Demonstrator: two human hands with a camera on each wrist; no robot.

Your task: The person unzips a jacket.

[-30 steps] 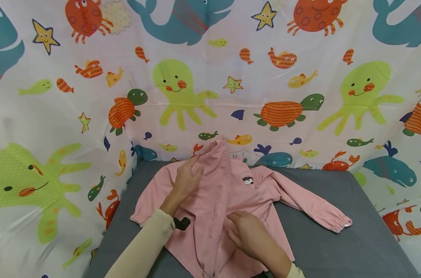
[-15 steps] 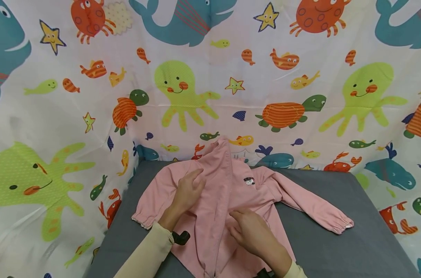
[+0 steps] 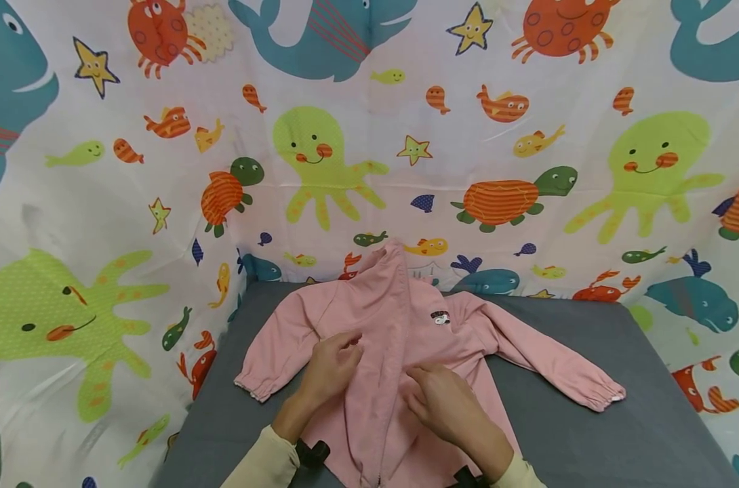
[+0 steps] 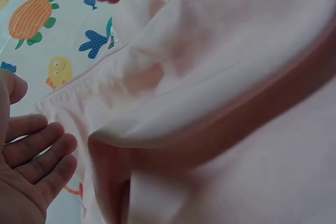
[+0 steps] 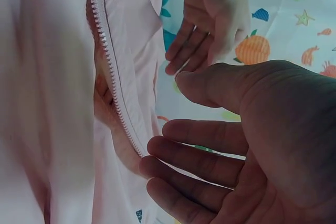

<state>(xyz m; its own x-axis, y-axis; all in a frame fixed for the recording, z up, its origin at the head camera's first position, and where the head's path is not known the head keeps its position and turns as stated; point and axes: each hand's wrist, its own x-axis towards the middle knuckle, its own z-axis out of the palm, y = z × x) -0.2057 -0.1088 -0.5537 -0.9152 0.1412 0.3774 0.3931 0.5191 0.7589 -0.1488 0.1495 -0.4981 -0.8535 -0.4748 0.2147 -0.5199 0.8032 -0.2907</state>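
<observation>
A pink zip-up jacket (image 3: pixel 430 346) lies on the grey surface, collar toward the back, its right-hand sleeve stretched out and its left-hand sleeve angled down. My left hand (image 3: pixel 334 366) is over the left front panel, fingers loosely bent and holding nothing. Over the other panel, just right of the front placket, is my right hand (image 3: pixel 445 403), also holding nothing. In the right wrist view the jacket's zipper (image 5: pixel 113 61) shows its teeth beside my relaxed fingertips (image 5: pixel 157 150). The left wrist view has my left-hand fingers (image 4: pixel 52 150) beside the jacket's folded cloth.
A grey tabletop (image 3: pixel 565 434) lies under the jacket. Behind and at both sides hangs a white curtain (image 3: pixel 357 61) printed with sea animals. Dark wrist straps (image 3: pixel 312 453) sit below the sleeves of the person's cream top.
My left hand has moved down from near the collar to the middle of the left panel. My right hand has hardly moved. The jacket lies much as before.
</observation>
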